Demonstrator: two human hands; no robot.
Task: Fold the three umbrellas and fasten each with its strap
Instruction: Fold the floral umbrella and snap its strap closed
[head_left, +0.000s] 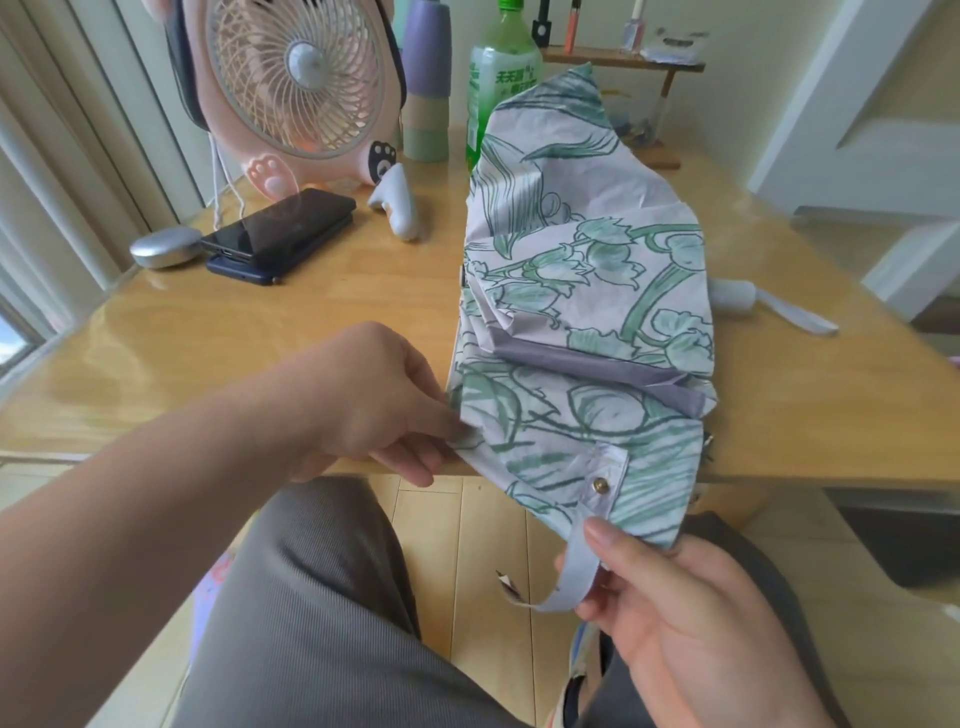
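Lying across the wooden table (260, 338), handle (733, 295) to the far right, loose canopy spilling over the near edge: one leaf-print umbrella (587, 270), not yet rolled. No other umbrellas in view. Left hand (374, 405): fingers curled, pinching the canopy's left edge. Right hand (691, 623): thumb and fingers closed on the grey strap (576, 566) just below its brass snap (601, 486), tail of the strap looping down past the table edge.

Judging by the slack cloth, the gathering stage, well before fastening. To do it well: keep the strap pulled clear and on the outside, never buried under a fold. Smooth each panel flat with the left hand, lay all pleats the same way round the shaft, then roll toward the strap. Hold the roll tight while wrapping, against thin fabric likely to spring open. Bring the snap round only after slimming the bundle. Mating half of the snap not visible; find it before wrapping. Mind the overhang: risk of loose cloth dragging the umbrella off the edge.
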